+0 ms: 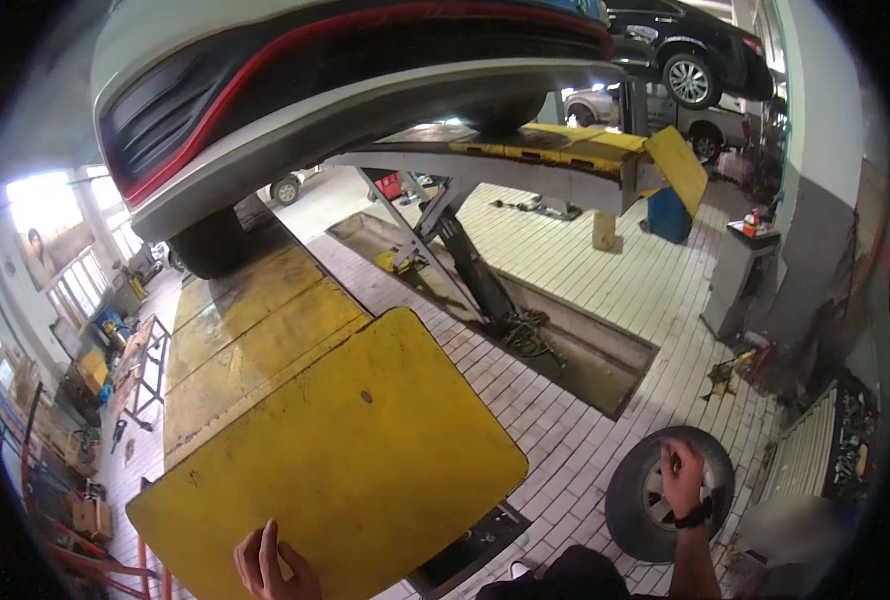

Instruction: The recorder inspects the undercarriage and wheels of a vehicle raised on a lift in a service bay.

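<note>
My left hand [275,568] is low in the picture, over the near edge of a yellow ramp flap [355,440] on a car lift. Its fingers are stretched out and hold nothing; whether they touch the flap I cannot tell. On the right, my right hand [683,480], with a dark band on its wrist, is curled closed above a wheel with a black tyre [625,500] lying flat on the floor. A small dark patch shows at its fingers, too small to name. A white car with a red-trimmed bumper [365,95] stands raised on the lift.
A recessed pit [590,365] in the tiled floor lies between the two lift platforms. The far platform [565,150] rests on scissor legs. A blue barrel [669,216] and a grey pedestal [743,275] stand at right, a toolbox tray [845,430] nearer. Workbench frames [150,370] line the left.
</note>
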The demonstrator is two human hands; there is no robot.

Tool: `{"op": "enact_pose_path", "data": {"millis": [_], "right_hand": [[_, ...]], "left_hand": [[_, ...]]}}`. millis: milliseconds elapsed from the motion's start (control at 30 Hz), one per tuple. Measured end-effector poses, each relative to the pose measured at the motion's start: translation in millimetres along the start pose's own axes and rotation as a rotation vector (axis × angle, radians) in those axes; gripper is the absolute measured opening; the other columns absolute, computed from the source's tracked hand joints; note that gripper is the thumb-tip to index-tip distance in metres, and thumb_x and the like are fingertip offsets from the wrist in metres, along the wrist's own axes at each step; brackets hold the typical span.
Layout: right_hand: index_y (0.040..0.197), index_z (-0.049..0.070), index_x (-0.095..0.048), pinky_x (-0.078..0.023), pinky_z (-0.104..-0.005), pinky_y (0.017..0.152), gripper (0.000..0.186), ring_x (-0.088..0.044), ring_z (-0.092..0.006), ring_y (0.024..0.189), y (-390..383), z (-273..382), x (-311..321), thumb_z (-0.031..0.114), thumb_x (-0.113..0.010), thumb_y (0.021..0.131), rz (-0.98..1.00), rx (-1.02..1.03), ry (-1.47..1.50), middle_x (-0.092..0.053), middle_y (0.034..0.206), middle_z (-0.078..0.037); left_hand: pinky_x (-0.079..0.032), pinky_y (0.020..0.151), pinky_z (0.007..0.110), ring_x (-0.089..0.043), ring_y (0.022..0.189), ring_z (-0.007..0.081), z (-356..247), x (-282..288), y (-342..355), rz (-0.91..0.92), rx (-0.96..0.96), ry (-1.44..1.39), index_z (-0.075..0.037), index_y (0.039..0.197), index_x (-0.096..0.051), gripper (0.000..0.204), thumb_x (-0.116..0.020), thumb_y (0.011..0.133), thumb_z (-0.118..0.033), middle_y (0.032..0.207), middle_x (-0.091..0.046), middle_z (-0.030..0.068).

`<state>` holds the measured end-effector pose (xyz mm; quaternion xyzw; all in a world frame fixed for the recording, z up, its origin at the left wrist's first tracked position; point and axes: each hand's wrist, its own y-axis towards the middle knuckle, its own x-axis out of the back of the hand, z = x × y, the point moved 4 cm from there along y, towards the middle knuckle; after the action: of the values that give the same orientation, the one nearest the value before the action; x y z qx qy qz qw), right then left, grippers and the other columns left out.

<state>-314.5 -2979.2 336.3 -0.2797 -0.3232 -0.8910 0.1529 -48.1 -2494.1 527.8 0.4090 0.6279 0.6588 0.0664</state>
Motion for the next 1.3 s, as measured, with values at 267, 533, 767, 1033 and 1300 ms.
{"op": "enact_pose_path", "data": {"millis": [267, 533, 767, 1033, 1300], "right_hand": [[0.112, 0.003, -0.071, -0.052, -0.0384, 0.062, 0.023, -0.064, -0.0282, 0.070, 93, 30, -113, 0.000, -0.069, 0.090, 0.218, 0.151, 0.261, -0.069, 0.100, -0.014], [0.114, 0.007, -0.072, -0.053, -0.0380, 0.061, 0.023, -0.065, -0.0265, 0.070, 166, 19, -186, 0.006, -0.069, 0.091, 0.315, 0.264, 0.436, -0.069, 0.099, -0.013], [0.111, 0.006, -0.074, -0.052, -0.0382, 0.059, 0.022, -0.063, -0.0243, 0.065, 239, -39, -192, 0.005, -0.070, 0.089, 0.347, 0.254, 0.482, -0.070, 0.097, -0.014], [0.110, 0.004, -0.073, -0.052, -0.0368, 0.060, 0.021, -0.062, -0.0231, 0.065, 282, -98, -211, 0.005, -0.071, 0.089, 0.358, 0.206, 0.444, -0.069, 0.098, -0.013], [0.112, 0.003, -0.072, -0.054, -0.0381, 0.061, 0.020, -0.066, -0.0265, 0.069, 297, -95, -222, 0.010, -0.070, 0.093, 0.353, 0.221, 0.504, -0.071, 0.103, -0.016]], "left_hand": [[-0.056, 0.084, 0.046, -0.068, 0.097, 0.0376, -21, -5, 11, -0.034, 0.045, 0.261, -0.004, 0.116, -0.077, 0.022, -0.067, 0.096, -0.002, 0.108, -0.071, 0.0198], [-0.056, 0.087, 0.045, -0.068, 0.100, 0.0363, -75, -37, 35, -0.057, 0.120, 0.344, -0.005, 0.118, -0.077, 0.024, -0.069, 0.095, -0.002, 0.112, -0.070, 0.0188], [-0.056, 0.090, 0.045, -0.068, 0.103, 0.0351, -141, -79, 70, -0.068, 0.117, 0.347, -0.006, 0.118, -0.077, 0.025, -0.070, 0.094, -0.001, 0.112, -0.071, 0.0187], [-0.055, 0.091, 0.044, -0.068, 0.106, 0.0364, -185, -116, 90, 0.004, 0.160, 0.352, -0.004, 0.117, -0.076, 0.025, -0.070, 0.093, 0.000, 0.114, -0.071, 0.0202], [-0.054, 0.095, 0.046, -0.066, 0.110, 0.0380, -187, -132, 93, 0.058, 0.162, 0.441, -0.005, 0.128, -0.073, 0.032, -0.068, 0.096, -0.004, 0.119, -0.070, 0.0213]]}}
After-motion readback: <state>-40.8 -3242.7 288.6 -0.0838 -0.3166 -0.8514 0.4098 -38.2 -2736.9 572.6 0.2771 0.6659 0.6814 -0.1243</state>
